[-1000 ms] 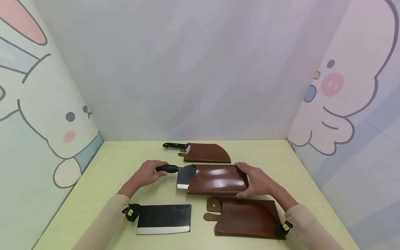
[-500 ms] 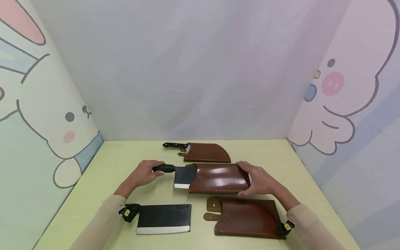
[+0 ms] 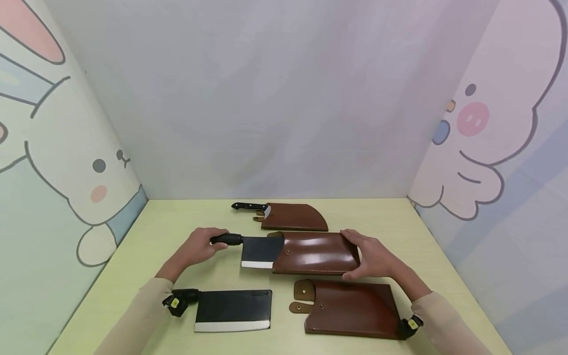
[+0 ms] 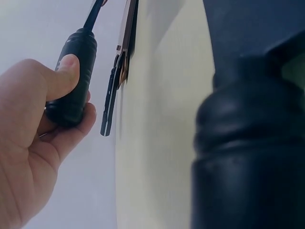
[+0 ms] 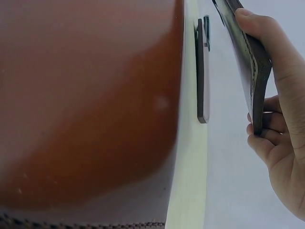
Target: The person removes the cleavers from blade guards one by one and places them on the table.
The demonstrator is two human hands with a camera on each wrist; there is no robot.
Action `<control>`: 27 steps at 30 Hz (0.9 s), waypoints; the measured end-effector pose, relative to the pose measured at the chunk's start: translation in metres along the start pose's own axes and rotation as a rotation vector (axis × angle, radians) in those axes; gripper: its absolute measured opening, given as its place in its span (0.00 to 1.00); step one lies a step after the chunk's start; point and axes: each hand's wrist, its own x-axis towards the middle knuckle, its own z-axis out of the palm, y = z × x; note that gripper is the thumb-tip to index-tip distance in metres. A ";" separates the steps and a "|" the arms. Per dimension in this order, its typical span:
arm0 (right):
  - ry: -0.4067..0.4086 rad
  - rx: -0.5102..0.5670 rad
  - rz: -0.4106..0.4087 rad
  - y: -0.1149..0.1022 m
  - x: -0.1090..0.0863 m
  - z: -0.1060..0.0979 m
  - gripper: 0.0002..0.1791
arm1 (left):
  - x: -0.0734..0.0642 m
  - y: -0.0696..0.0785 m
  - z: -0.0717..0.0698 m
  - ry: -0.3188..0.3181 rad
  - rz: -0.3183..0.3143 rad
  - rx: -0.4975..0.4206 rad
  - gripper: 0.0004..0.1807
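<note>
Two hands (image 3: 201, 246) (image 3: 370, 257) holding a half-sheathed cleaver (image 3: 257, 251) above a pale yellow table (image 3: 142, 241)

The left hand is gripping the cleaver by its black handle (image 4: 72, 102), the thumb pressing along one side and the fingers curling round the other. The dark blade is pointing to the right, its silver edge facing the person, and its far part is hiding inside a glossy brown leather sheath (image 3: 317, 252). A good stretch of blade is showing between the handle and the mouth of the sheath. The right hand is clasping the closed end of this sheath, the thumb pressing on the near edge and the fingers holding the far one.

Behind them, a knife with a riveted black handle (image 3: 250, 206) is lying inside a smaller brown sheath (image 3: 295, 217) with a curved end. Nearer the person, a loose cleaver (image 3: 232, 310) is lying below the left hand, its handle partly hiding behind a black wrist camera (image 3: 175, 304). To its right, well apart, a larger brown sheath (image 3: 352, 309) is resting flat, its flap (image 3: 303, 290) and snap strap (image 3: 301, 307) lying towards the loose cleaver. Beige sleeves (image 3: 137, 313) are covering both forearms. Cartoon animals are decorating the side walls (image 3: 71, 197).
</note>
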 end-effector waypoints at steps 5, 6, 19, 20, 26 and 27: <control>0.002 -0.001 -0.002 0.000 -0.001 -0.001 0.67 | 0.000 -0.001 -0.002 -0.004 -0.018 -0.015 0.17; 0.000 0.002 -0.001 0.000 -0.001 -0.002 0.67 | -0.001 -0.002 -0.002 -0.001 -0.017 -0.018 0.17; 0.014 0.010 0.005 0.001 -0.005 -0.007 0.65 | -0.009 -0.010 -0.012 0.022 -0.031 -0.024 0.17; 0.015 0.010 0.004 0.001 -0.005 -0.008 0.65 | -0.009 -0.010 -0.012 0.021 -0.028 -0.022 0.17; 0.015 0.019 -0.001 0.005 -0.006 -0.009 0.65 | -0.011 -0.012 -0.018 0.023 -0.026 -0.014 0.17; 0.017 0.024 0.000 0.006 -0.007 -0.009 0.65 | -0.011 -0.012 -0.019 0.024 -0.023 -0.011 0.17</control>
